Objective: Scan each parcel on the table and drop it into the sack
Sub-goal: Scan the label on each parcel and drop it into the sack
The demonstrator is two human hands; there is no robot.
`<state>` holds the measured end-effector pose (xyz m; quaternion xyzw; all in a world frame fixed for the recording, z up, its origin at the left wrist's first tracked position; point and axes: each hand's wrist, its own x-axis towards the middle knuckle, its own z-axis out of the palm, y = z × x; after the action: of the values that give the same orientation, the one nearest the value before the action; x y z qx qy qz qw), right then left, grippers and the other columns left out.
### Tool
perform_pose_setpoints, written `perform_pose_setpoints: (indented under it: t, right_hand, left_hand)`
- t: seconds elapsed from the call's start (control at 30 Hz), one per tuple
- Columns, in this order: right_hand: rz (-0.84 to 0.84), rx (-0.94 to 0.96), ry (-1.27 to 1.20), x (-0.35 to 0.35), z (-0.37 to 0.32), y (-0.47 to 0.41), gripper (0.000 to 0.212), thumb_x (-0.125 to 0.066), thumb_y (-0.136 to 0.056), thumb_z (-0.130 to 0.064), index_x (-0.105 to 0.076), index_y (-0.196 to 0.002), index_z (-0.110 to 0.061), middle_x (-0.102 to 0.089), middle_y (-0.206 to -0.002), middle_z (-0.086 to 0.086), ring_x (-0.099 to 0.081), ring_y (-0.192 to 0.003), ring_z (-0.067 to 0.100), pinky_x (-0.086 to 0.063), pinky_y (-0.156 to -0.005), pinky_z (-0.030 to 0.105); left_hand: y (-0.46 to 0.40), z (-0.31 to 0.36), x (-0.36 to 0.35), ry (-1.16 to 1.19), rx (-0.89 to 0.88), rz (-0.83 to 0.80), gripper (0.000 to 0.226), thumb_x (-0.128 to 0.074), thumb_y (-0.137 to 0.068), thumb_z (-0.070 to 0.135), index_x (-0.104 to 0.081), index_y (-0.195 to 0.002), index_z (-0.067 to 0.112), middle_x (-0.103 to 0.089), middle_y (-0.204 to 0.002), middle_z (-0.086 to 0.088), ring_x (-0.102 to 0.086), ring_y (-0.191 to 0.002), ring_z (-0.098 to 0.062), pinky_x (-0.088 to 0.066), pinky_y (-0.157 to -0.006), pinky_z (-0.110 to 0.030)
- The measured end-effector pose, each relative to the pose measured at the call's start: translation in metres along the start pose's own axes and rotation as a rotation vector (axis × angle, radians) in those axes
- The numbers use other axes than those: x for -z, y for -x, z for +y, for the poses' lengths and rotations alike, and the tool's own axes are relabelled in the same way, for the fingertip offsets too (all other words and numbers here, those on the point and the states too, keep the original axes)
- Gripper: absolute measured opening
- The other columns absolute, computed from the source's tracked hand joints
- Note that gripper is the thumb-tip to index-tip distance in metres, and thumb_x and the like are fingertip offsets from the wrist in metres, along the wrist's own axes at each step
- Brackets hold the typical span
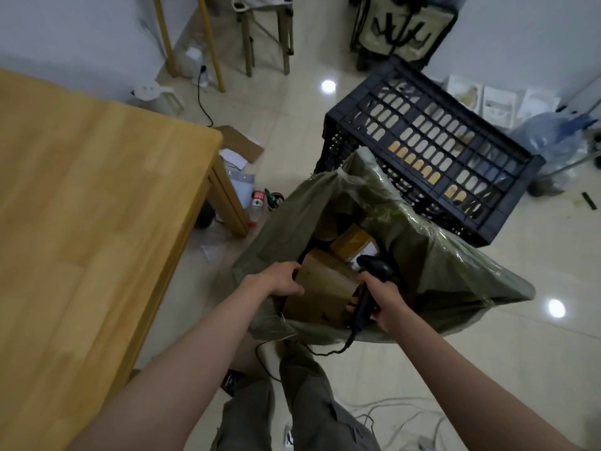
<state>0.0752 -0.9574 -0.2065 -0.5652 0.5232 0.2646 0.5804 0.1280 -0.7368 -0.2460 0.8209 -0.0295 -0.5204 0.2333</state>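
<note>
A: Where are our hands?

B: Both arms reach forward and down over the open mouth of the green sack (pixel 439 255), which stands on the floor between the tabletop (pixel 81 190) and the black crate (pixel 422 151). Our left hand (pixel 281 281) has its grip curled round the left edge of a brown cardboard parcel (pixel 322 291), thumb toward us and fingers over the far side.

A: And the right?

B: Our right hand (pixel 380 299) holds the black scanner (pixel 370 278). Its grip is wrapped round the handle, with the scanner's head pointing away from us over the parcel's right edge. The cord hangs from the handle's base and trails to the floor by our trouser legs.

A: Where exactly is the parcel?

B: It sits in the sack's mouth, tilted, its near end toward us. We cannot tell whether it rests on what lies beneath. Deeper in the sack we see a second parcel (pixel 354 242) wrapped in yellowish tape, with a white label at its corner.

A: Anything beside the tabletop?

B: A plastic bottle (pixel 257 205) with a red label and some flat cardboard (pixel 240 143) lie on the floor by its leg.
</note>
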Motion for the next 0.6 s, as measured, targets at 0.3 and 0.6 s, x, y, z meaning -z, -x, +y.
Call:
perform_pose_setpoints:
  t: [0.3,0.6]
  right_hand:
    - [-0.066,0.111,0.117,-0.042,0.018,0.06,0.043,-0.069,-0.092,-0.013,-0.05,-0.13,-0.004,-0.064,-0.09,0.018,-0.067,-0.08,0.034,-0.061,-0.081,0.053]
    - [-0.313,0.249,0.32,-0.16,0.013,0.167,0.032,-0.072,-0.09,-0.017,-0.064,-0.115,0.001,-0.066,-0.088,0.018,-0.067,-0.083,0.033,-0.06,-0.084,0.05]
  left_hand:
    - [0.068,-0.041,0.003,0.034,-0.046,0.131,0.077,-0.069,-0.091,0.035,-0.028,-0.154,0.021,-0.035,-0.157,-0.006,-0.037,-0.141,-0.026,-0.037,-0.11,-0.035]
    - [0.206,-0.135,0.051,-0.011,-0.002,0.444,0.069,-0.071,-0.087,0.036,-0.042,-0.146,0.016,-0.048,-0.147,-0.008,-0.048,-0.132,-0.025,-0.041,-0.106,-0.035]
